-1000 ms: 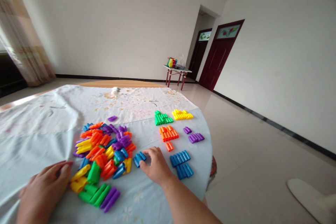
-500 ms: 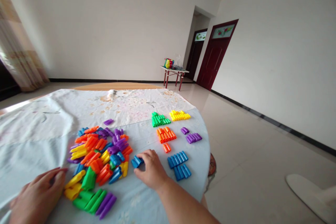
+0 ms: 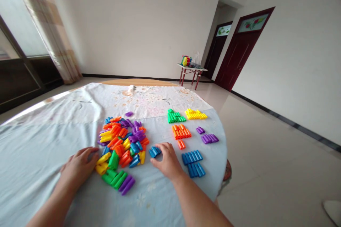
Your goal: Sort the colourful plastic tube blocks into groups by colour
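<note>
My right hand (image 3: 166,159) has its thumb and fingers around a blue piece (image 3: 155,151), between the mixed pile and the sorted groups. Resting on the cloth, my left hand (image 3: 80,165) touches the left side of the pile, near the yellow pieces (image 3: 102,164); what its curled fingers hold, if anything, is hidden. The pile mixes orange (image 3: 125,158), purple (image 3: 127,184), green (image 3: 113,160), blue and yellow pieces. On the right lie separate groups: green (image 3: 176,116), yellow (image 3: 195,114), orange (image 3: 181,132), purple (image 3: 210,138) and blue (image 3: 192,157).
The round table has a light blue and floral cloth (image 3: 149,198). A single purple piece (image 3: 129,114) lies behind the pile. Beyond the table stands a small side table (image 3: 192,68) with bags, near a dark red door (image 3: 236,49).
The view has turned to the left, so the table and both hands appear farther right and more of my left arm shows. My right hand is still at the blue piece.
</note>
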`<state>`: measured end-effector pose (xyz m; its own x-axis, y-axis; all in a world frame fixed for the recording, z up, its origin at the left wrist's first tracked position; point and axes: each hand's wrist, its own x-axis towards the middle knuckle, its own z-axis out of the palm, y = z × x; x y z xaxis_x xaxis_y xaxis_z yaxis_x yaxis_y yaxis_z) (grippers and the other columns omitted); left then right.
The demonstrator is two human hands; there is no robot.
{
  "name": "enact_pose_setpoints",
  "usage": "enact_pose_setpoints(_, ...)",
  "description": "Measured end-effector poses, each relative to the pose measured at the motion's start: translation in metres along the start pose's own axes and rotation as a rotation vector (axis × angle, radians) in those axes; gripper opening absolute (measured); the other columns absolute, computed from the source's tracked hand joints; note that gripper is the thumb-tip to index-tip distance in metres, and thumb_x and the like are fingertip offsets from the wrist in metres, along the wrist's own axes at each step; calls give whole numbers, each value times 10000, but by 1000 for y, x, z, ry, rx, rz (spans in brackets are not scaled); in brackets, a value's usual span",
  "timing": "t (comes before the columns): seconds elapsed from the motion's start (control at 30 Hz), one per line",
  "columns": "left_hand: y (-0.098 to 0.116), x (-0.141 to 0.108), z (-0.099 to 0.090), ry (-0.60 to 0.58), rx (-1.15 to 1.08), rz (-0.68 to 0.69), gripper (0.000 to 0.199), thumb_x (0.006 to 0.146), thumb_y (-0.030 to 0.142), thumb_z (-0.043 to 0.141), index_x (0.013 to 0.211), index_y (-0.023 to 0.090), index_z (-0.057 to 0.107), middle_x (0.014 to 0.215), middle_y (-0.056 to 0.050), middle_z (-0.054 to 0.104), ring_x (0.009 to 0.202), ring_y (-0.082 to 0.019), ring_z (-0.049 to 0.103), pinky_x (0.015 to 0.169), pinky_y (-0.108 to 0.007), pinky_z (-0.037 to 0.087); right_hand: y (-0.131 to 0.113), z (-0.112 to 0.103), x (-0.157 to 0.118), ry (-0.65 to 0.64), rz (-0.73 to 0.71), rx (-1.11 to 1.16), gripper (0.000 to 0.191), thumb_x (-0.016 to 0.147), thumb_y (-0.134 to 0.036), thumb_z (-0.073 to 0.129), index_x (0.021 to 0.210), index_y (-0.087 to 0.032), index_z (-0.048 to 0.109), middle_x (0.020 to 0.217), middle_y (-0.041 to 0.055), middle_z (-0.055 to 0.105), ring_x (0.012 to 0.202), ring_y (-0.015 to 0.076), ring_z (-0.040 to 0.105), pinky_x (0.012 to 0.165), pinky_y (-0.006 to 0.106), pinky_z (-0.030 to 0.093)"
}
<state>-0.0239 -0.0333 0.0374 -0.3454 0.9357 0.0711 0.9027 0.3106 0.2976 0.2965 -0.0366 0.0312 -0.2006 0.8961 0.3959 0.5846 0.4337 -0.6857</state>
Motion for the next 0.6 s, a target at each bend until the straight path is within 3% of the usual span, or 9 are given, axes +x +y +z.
enact_pose_setpoints(0.13, -7, 6, -7, -50, -9, -32, 484, 819, 474, 285, 1082, 218, 601, 1182, -83, 574, 1023, -256, 541, 820, -356, 418, -1, -1, 0, 3, 14, -18, 446, 637, -196, 707, 1066, -196, 586, 990, 82, 569, 981, 241, 508, 888, 397, 419)
enact_pose_setpoints(0.27, -1, 0, -11, 17, 48, -116, 576, 828, 493, 202, 1192, 194, 534, 1285, -128, 491, 1140, -349, 443, 883, -477, 365, 1, 0, -1, 1, 19, -29, 411, 638, -187, 705, 1035, -183, 597, 977, 84, 570, 972, 240, 508, 882, 398, 419)
enact_pose_setpoints(0.43, 8, -11, -4, 44, 103, -86, 589, 824, 510, 219, 1234, 192, 497, 1363, -92, 418, 1226, -323, 354, 1025, -449, 225, 2, 0, 0, 8, 5, -29, 358, 647, -162, 689, 994, -188, 604, 962, 73, 576, 957, 225, 512, 880, 379, 420)
enact_pose_setpoints(0.6, -4, -7, 10, 87, 187, -54, 587, 815, 540, 215, 1220, 216, 490, 1335, -72, 451, 1185, -307, 400, 998, -420, 257, 1, -2, 2, -10, 23, -32, 333, 649, -173, 694, 972, -168, 612, 943, 80, 589, 942, 218, 528, 860, 364, 433)
